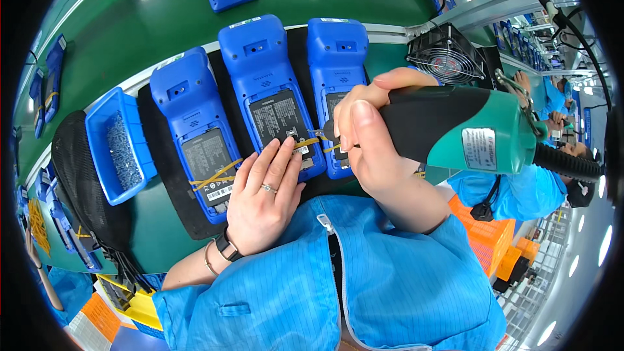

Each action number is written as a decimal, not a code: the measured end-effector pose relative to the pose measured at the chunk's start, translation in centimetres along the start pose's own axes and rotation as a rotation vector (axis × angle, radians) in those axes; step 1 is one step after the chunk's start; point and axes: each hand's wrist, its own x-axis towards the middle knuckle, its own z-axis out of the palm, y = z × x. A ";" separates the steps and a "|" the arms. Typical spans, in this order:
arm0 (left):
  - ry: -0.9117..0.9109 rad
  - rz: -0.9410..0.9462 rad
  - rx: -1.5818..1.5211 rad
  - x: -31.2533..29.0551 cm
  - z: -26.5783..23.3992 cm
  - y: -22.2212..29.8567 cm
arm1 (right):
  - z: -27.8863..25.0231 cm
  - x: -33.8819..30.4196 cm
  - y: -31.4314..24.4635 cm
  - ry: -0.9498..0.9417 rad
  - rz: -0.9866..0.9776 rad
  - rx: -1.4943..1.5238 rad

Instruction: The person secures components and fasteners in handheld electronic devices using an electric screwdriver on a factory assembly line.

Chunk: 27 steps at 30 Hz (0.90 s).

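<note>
Grips the driver (455,123) in the right hand (380,123), closing fingers and thumb around its black part. Points its tip close to the right edge of the middle device (257,68); cannot tell whether touching. Rests the left hand (260,201), loosely open, across the lower part of that device, with fingertips over its battery (276,114). Has this between the left device (185,101) and the right device (338,36), all on a black mat (162,162). Has the tray (97,136) of screws (123,156) left of the mat, the fan (448,62) to the right.
</note>
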 end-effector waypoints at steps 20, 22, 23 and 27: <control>0.010 0.006 0.001 -0.2 0.1 -0.1 | 0.1 1.8 -0.9 -0.312 -0.008 -0.072; 0.006 0.002 0.002 -0.2 0.0 0.0 | 0.4 1.9 -0.7 -0.289 0.003 -0.022; 0.000 -0.004 0.000 -0.2 0.0 0.0 | 0.6 1.9 -0.6 -0.268 0.017 0.028; -0.003 0.000 -0.006 -0.1 -0.1 0.0 | 1.8 1.7 0.2 -0.097 -0.032 0.087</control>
